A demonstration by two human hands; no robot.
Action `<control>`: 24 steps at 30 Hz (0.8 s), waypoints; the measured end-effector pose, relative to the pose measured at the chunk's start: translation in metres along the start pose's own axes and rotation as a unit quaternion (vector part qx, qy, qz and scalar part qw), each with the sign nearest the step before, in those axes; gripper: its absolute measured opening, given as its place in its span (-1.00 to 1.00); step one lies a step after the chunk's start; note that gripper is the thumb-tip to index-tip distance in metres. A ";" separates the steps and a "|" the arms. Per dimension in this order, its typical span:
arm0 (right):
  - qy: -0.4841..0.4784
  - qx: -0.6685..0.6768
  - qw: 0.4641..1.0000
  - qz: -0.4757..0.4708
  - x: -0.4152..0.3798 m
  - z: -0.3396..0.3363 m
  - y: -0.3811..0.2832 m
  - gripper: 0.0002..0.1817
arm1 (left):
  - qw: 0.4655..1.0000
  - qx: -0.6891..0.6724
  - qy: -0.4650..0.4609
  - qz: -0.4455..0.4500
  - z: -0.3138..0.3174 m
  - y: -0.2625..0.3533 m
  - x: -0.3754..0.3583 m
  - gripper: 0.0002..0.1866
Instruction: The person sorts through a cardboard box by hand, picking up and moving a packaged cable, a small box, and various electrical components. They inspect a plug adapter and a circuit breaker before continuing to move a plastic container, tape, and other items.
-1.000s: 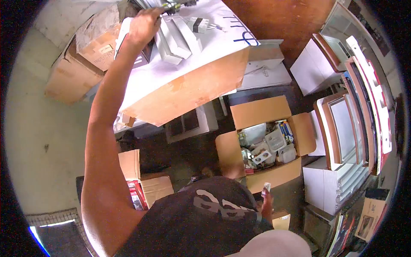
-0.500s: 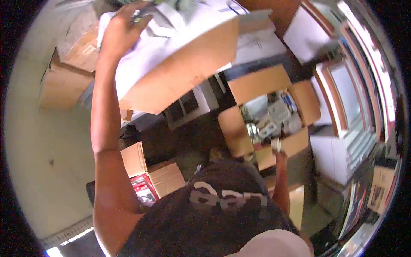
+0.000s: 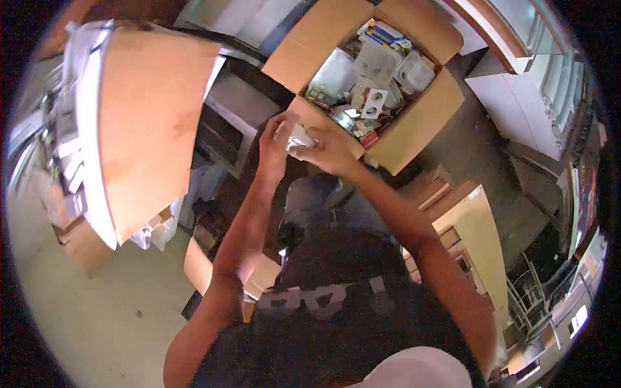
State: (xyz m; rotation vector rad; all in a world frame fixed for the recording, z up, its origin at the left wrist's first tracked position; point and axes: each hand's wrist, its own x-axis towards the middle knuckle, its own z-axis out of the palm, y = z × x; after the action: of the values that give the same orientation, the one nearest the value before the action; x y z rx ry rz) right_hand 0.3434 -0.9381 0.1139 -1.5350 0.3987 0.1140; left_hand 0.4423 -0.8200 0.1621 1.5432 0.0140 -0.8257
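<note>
Both my hands meet in front of my body and hold a small white object (image 3: 299, 138) between them. My left hand (image 3: 278, 137) has its fingers closed round its left side, and my right hand (image 3: 328, 150) grips its right side. Just beyond them stands an open cardboard box (image 3: 424, 139) with its flaps spread. Inside it lie clear plastic containers (image 3: 378, 61), a white plate with two round holes (image 3: 374, 103), blue-and-orange packets (image 3: 387, 32) and other small items.
On the left, a large cardboard sheet (image 3: 152, 123) stands over a cluttered surface. White-framed panels (image 3: 517, 97) stand at the upper right. More cardboard (image 3: 475, 233) is at the lower right, and a smaller open box (image 3: 262, 277) sits by my left arm.
My left hand has come down from the white surface to meet my right hand at the small white object. The view has turned, so the big box appears higher and nearer.
</note>
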 end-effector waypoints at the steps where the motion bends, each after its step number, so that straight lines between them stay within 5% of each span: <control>1: 0.002 -0.001 1.000 0.009 0.004 -0.005 0.012 -0.49 | 1.000 0.002 0.031 0.000 0.005 -0.020 0.024 -0.72; 3: 0.058 -0.073 0.996 -0.005 0.011 -0.018 0.029 -0.48 | 0.999 -0.032 0.031 -0.028 0.024 -0.055 0.054 -0.77; 7: -0.030 -0.104 0.988 0.110 0.032 -0.066 0.112 -0.47 | 0.995 0.025 -0.032 -0.095 0.027 -0.144 0.121 -0.84; 11: 0.198 0.098 0.949 0.224 0.050 -0.117 0.270 -0.63 | 0.969 -0.069 -0.046 -0.235 0.018 -0.207 0.184 -0.84; 13: 0.319 0.053 0.915 0.243 0.070 -0.144 0.284 -0.67 | 0.983 0.153 -0.098 0.015 -0.009 -0.269 0.217 -0.77; 15: 0.405 0.051 0.896 0.177 0.094 -0.169 0.335 -0.64 | 0.985 0.120 -0.016 -0.126 -0.004 -0.244 0.244 -0.67; 21: 0.449 0.002 0.862 0.236 0.189 -0.224 0.349 -0.46 | 0.983 0.146 -0.006 -0.107 -0.038 -0.278 0.292 -0.51; 24: 0.507 0.067 0.828 0.231 0.218 -0.222 0.358 -0.41 | 0.931 0.355 0.051 -0.065 -0.047 -0.268 0.300 -0.34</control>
State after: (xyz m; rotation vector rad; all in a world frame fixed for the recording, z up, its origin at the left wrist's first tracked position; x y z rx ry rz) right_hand 0.3919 -1.1789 -0.2917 -1.2180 1.5929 -0.3763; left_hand 0.5597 -0.8685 -0.2226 2.2886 -0.1207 -0.9047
